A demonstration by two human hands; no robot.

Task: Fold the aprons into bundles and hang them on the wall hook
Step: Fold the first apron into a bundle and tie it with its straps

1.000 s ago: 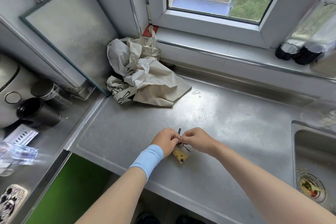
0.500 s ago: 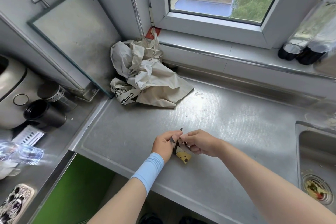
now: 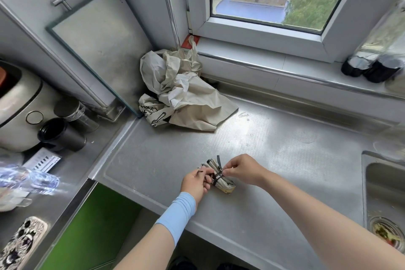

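Observation:
A small rolled apron bundle (image 3: 221,178), beige with a yellow end, lies on the steel counter (image 3: 274,144) near its front edge. Thin black straps (image 3: 218,174) cross over it. My left hand (image 3: 198,182), with a light blue wrist sleeve, pinches the strap at the bundle's left side. My right hand (image 3: 243,169) pinches the strap on the right side, just above the bundle. A crumpled beige apron (image 3: 182,92) with black print lies in the back corner under the window. No wall hook is in view.
A sink (image 3: 385,204) with a drain is at the right. A glass-framed panel (image 3: 94,50) leans at the left. Black cups (image 3: 59,131), a cooker (image 3: 15,105), a plastic bottle (image 3: 28,180) and a phone (image 3: 19,241) sit on the lower left counter. Dark bottles (image 3: 370,68) stand on the sill.
My hands have drawn apart along the strap, and more of the rolled bundle now shows between them. The camera view has shifted slightly.

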